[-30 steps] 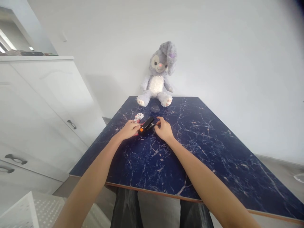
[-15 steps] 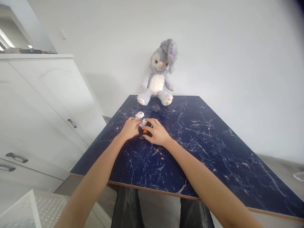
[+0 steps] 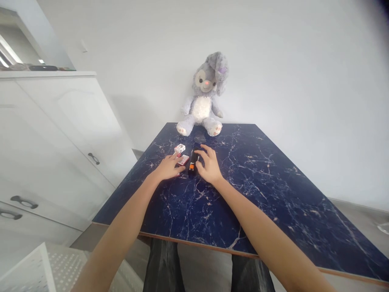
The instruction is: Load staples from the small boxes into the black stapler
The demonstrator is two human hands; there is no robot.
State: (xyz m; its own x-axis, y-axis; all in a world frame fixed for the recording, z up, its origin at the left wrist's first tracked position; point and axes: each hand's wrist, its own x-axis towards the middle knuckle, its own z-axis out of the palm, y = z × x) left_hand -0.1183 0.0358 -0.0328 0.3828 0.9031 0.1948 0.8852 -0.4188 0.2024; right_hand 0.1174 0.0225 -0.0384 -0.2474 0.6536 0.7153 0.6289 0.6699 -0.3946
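Note:
My left hand (image 3: 168,167) lies low over the table with its fingers spread. Its fingertips rest at the near-left side of a flat red-and-white box (image 3: 184,160), and part of the red packaging is hidden under the hand. Just beyond stands a small white box (image 3: 180,148) with dark and red print. To the right lies a long black object (image 3: 193,159) with an orange patch near its close end; its kind is unclear. My right hand (image 3: 209,165) is along its right side, fingers apart and curved, thumb and fingertips at or touching its edge.
A grey plush rabbit (image 3: 202,107) sits at the far edge of the dark blue marbled table (image 3: 258,194), against the white wall. White cabinets (image 3: 60,134) with dark handles stand to the left. A white perforated item (image 3: 65,263) is at the lower left.
My hands have moved apart. The right hand has shifted right and opened wider, and the black object now lies separate from the red-and-white box, both more exposed.

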